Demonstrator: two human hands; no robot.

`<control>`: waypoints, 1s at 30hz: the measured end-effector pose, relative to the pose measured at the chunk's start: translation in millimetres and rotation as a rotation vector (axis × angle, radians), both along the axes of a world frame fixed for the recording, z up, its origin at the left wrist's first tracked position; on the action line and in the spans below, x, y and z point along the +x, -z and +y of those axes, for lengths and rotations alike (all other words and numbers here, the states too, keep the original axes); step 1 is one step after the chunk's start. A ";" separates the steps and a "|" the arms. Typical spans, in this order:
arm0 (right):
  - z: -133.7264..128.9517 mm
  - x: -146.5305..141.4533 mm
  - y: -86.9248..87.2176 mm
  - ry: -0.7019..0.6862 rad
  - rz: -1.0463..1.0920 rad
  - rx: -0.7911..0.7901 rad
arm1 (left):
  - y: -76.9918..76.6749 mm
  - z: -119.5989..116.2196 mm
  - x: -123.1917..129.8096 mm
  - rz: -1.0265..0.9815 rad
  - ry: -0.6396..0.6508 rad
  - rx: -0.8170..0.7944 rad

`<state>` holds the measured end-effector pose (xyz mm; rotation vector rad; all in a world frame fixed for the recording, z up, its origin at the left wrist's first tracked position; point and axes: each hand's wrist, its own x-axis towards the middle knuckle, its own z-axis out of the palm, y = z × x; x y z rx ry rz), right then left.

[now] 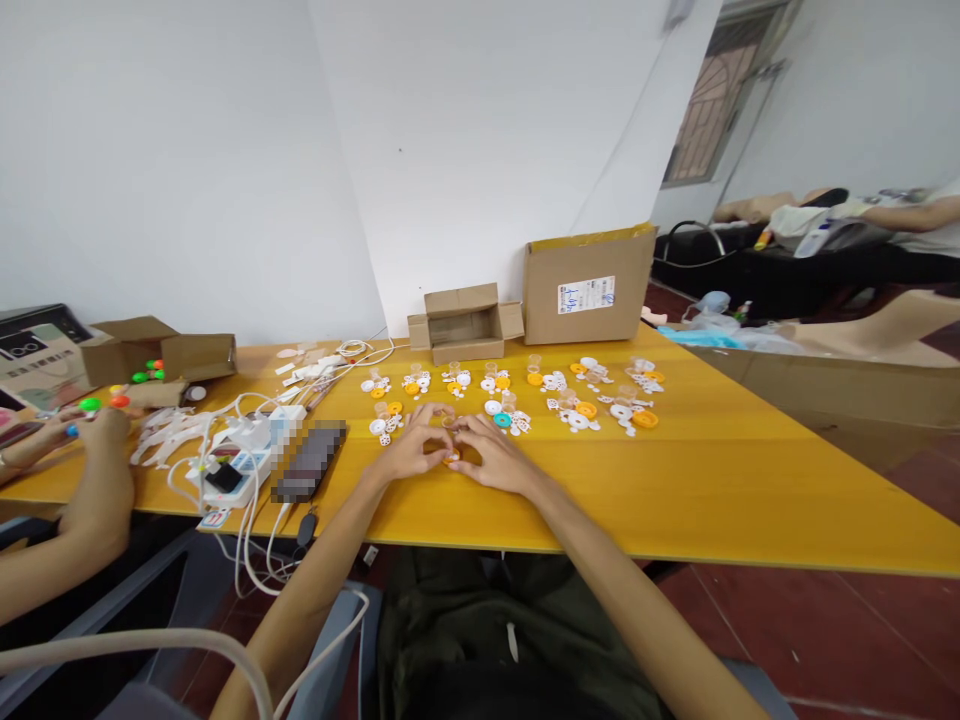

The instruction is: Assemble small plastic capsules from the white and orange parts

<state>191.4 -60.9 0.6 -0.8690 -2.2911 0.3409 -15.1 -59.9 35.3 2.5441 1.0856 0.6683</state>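
Observation:
My left hand (411, 445) and my right hand (493, 458) meet above the table, fingers curled toward each other. Between their thumbs and fingertips is a small orange and white plastic part (451, 457), gripped from both sides and partly covered. A clear plastic cup (448, 422) shows behind it, among the fingers. Little piles of plastic parts lie around the hands in two rows, each with white pieces, dotted white pieces and a clear cup. A teal wheel (502, 421) sits in the pile just beyond my right hand, and an orange wheel (645, 420) lies further right.
Behind the piles stand a small open carton (466, 325) and a large closed carton (589, 290). To the left are a phone (309, 462), a power strip (262, 455) and tangled white cables. Another person's hands (97, 425) hold coloured balls at far left.

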 end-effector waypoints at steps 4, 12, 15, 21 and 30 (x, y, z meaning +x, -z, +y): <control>-1.3 0.9 -2.5 -0.010 0.003 -0.002 | -0.6 -0.8 -0.1 0.007 -0.007 0.007; -2.3 1.7 -4.4 0.007 0.011 -0.007 | 0.2 0.0 -0.5 0.004 -0.021 0.002; -2.0 1.7 -4.1 0.017 0.010 -0.002 | 0.0 -0.2 -0.3 0.005 -0.021 -0.002; -1.0 1.5 -2.1 0.024 -0.001 0.015 | -1.8 -1.9 0.6 -0.001 -0.020 0.001; -2.8 1.9 -4.6 0.007 -0.020 0.005 | -2.1 -1.0 1.0 -0.009 0.002 0.021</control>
